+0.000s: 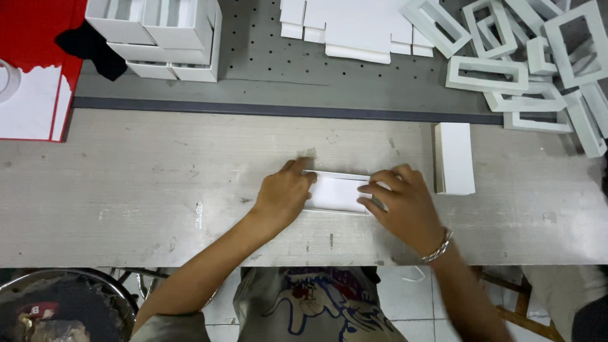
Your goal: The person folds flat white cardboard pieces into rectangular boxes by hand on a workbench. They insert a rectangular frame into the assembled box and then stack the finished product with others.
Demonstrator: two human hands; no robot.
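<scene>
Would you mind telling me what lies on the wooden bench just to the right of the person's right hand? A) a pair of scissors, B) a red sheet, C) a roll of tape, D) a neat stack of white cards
D: a neat stack of white cards lies on the bench just beyond the right hand, which with the left hand presses a white card piece.

Bare forearms, silver chain bracelet [438, 247] on right wrist, printed shirt [316, 304]
</scene>
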